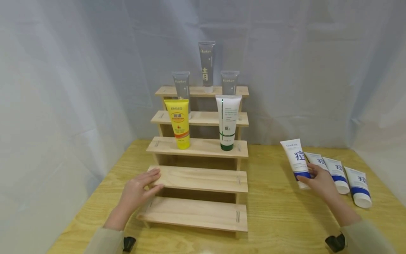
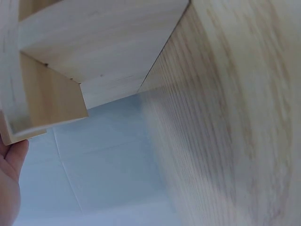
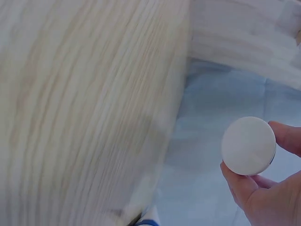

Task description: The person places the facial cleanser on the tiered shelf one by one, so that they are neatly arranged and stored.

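My right hand [image 1: 320, 181] pinches a white squeeze tube [image 1: 294, 157] with a blue band near its cap and holds it above the table, cap down. In the right wrist view the tube's round white cap [image 3: 248, 146] faces the camera between thumb and fingers. My left hand [image 1: 137, 188] grips the left end of a lower step of the wooden tiered stand [image 1: 203, 179], fingers on top and thumb at the front edge. Further up the stand stand a yellow tube [image 1: 177, 123], a white tube with a green cap [image 1: 227, 121] and grey tubes [image 1: 207, 65].
Several like white-and-blue tubes [image 1: 337, 174] lie on the wood-grain table [image 1: 269, 211] at the right, beside my right hand. A pale cloth backdrop [image 1: 285, 70] hangs behind the table and along both sides.
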Tool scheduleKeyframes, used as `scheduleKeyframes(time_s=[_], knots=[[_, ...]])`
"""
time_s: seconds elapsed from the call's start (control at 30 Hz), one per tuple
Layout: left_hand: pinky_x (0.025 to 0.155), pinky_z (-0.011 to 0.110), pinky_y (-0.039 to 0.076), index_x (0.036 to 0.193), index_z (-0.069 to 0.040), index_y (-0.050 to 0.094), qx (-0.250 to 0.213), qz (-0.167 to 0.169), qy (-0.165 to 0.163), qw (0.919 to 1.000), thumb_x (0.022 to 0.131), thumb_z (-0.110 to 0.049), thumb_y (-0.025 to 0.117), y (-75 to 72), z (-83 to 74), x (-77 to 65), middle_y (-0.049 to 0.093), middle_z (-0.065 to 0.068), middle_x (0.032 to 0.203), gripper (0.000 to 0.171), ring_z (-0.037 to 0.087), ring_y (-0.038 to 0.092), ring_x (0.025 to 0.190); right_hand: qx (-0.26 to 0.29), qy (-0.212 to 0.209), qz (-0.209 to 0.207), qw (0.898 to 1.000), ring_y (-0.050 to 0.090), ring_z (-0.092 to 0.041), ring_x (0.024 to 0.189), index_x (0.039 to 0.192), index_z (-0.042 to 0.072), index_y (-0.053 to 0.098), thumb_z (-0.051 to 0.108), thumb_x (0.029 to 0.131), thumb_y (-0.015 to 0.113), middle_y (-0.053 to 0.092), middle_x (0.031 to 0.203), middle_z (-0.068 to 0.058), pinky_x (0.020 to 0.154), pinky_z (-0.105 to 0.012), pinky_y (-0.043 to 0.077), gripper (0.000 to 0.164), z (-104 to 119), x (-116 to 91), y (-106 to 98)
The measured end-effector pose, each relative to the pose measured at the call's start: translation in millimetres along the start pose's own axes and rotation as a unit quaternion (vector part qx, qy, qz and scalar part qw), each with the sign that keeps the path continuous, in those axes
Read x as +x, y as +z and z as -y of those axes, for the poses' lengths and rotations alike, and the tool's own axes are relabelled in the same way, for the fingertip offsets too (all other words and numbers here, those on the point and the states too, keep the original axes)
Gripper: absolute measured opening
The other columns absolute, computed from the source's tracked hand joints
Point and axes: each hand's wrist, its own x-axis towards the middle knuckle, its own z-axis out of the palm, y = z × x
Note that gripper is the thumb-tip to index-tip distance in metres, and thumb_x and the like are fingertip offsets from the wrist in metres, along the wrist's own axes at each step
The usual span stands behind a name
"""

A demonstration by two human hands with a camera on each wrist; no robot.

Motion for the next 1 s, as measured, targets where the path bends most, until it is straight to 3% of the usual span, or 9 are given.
scheduleKeyframes(time_s=[0.13,0.2,0.4,0.5,0.6,0.63,0.77,0.87,1.0], knots=[[0.071,0.042,0.051,0.091,0.004,0.067,0.001,-0.002,-0.002,1.0000,0.083,-0.054,0.045,0.2,0.0,0.3,0.063,0.017,0.100,0.062,0.031,0.061,0.087,0.018,-0.007,-0.030,0.999,0.049,-0.034,0.103,0.137,0.003,0.028,0.052,0.073,0.064,0.048,0.121,-0.021,0.071,-0.037,0.049,0.088,-40,23,23],[0.071,0.042,0.050,0.090,0.004,0.067,0.000,-0.004,-0.001,1.0000,0.084,-0.054,0.045,0.3,0.1,0.4,0.063,0.017,0.099,0.063,0.031,0.062,0.087,0.038,-0.019,-0.032,0.999,0.048,-0.034,0.104,0.138,0.005,0.025,0.055,0.072,0.063,0.047,0.121,-0.020,0.079,-0.047,0.045,0.091,-52,28,32],[0.070,0.043,0.051,0.090,0.004,0.067,-0.001,-0.006,0.001,1.0000,0.084,-0.054,0.045,0.2,0.0,0.5,0.063,0.017,0.099,0.062,0.031,0.062,0.086,0.070,-0.036,-0.033,0.996,0.048,-0.034,0.107,0.138,0.011,0.028,0.055,0.070,0.065,0.049,0.121,-0.014,0.084,-0.052,0.043,0.090,-48,25,45],[0.070,0.042,0.051,0.090,0.004,0.067,-0.001,-0.006,0.002,1.0000,0.083,-0.054,0.045,0.0,-0.3,0.7,0.063,0.017,0.099,0.062,0.031,0.062,0.086,0.064,-0.042,-0.032,0.997,0.048,-0.033,0.109,0.137,0.013,0.030,0.054,0.071,0.065,0.050,0.121,-0.012,0.085,-0.050,0.043,0.086,-38,18,47],[0.070,0.042,0.051,0.090,0.004,0.067,0.000,-0.006,0.002,1.0000,0.083,-0.054,0.045,-0.3,-0.9,0.9,0.063,0.017,0.099,0.063,0.030,0.062,0.086,0.103,-0.044,-0.003,0.994,0.046,-0.034,0.112,0.137,0.009,0.030,0.044,0.074,0.067,0.048,0.124,-0.016,0.087,-0.046,0.044,0.081,-14,4,40],[0.070,0.042,0.051,0.090,0.004,0.067,0.001,-0.006,0.002,1.0000,0.083,-0.054,0.045,-0.4,-1.1,1.0,0.063,0.017,0.099,0.063,0.031,0.062,0.086,0.115,-0.041,0.000,0.993,0.046,-0.032,0.112,0.136,0.008,0.031,0.041,0.075,0.068,0.048,0.124,-0.016,0.087,-0.041,0.045,0.079,-3,-3,38],[0.069,0.042,0.051,0.090,0.004,0.067,0.002,-0.007,0.003,1.0000,0.083,-0.054,0.045,-0.5,-1.8,1.4,0.063,0.017,0.098,0.063,0.031,0.062,0.085,0.186,-0.037,0.035,0.981,0.041,-0.037,0.116,0.134,-0.005,0.028,0.022,0.078,0.069,0.042,0.126,-0.026,0.094,-0.042,0.039,0.074,68,-45,17],[0.069,0.042,0.051,0.090,0.004,0.067,0.002,-0.007,0.004,1.0000,0.084,-0.054,0.045,-0.3,-1.5,1.3,0.063,0.017,0.098,0.063,0.031,0.062,0.085,0.211,-0.046,0.037,0.976,0.042,-0.038,0.115,0.131,-0.008,0.031,0.014,0.078,0.068,0.042,0.124,-0.028,0.096,-0.047,0.036,0.068,96,-62,11],[0.069,0.042,0.051,0.090,0.004,0.067,0.000,-0.005,0.002,1.0000,0.083,-0.053,0.046,0.1,-1.1,1.2,0.063,0.017,0.099,0.062,0.030,0.062,0.086,0.242,-0.056,0.038,0.968,0.045,-0.032,0.114,0.131,-0.002,0.035,0.015,0.076,0.071,0.045,0.124,-0.022,0.093,-0.041,0.041,0.068,82,-52,23]])
